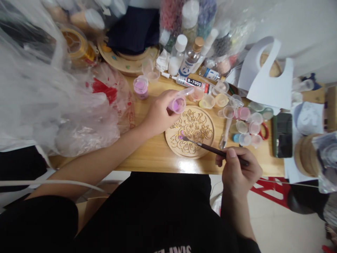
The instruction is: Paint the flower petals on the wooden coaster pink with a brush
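My left hand [161, 112] is closed round a small clear cup of purple paint [178, 105], its lid flipped up, above the upper left rim of a round wooden disc [210, 149]. Gold raised lines on the disc form a flower pattern, and one petal near the left carries purple. In my right hand [240, 170] is a dark-handled tool with a thin metal neck [214, 150], which looks like a palette knife or brush. Its tip rests at the purple patch. A jar of lilac paint [140, 87] stands left of my left hand.
Several small lidded paint cups [243, 113] crowd the table right of the disc, with red-handled scissors [264, 131] and a phone [283, 135] beyond. A B-7000 glue tube [193, 83] and bottles [188, 61] stand behind. Plastic bags [92, 112] fill the left side.
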`<action>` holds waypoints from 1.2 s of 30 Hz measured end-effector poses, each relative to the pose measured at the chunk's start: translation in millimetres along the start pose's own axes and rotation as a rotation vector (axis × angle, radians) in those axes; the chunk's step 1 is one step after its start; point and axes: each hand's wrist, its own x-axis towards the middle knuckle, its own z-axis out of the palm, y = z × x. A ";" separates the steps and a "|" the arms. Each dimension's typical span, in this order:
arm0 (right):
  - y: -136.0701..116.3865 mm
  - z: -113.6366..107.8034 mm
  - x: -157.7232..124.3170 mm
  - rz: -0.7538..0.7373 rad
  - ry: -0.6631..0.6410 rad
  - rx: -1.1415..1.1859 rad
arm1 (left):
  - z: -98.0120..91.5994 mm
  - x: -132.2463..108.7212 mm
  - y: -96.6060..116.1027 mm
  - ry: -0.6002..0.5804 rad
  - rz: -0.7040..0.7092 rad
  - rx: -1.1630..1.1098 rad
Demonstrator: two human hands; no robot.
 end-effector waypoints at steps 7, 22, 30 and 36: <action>1.1 1.7 1.0 0.006 0.002 0.004 | 1.8 -0.6 -4.0 0.039 0.064 -0.020; 0.2 -0.3 1.5 0.001 0.013 -0.026 | 3.4 -1.9 -9.1 0.028 0.081 -0.029; 0.9 -0.1 -0.1 0.010 0.008 -0.015 | 2.9 -1.7 -8.5 0.034 0.084 -0.022; -1.4 -1.9 -0.9 -0.001 0.014 -0.025 | 3.5 -1.6 -7.9 0.043 0.091 -0.022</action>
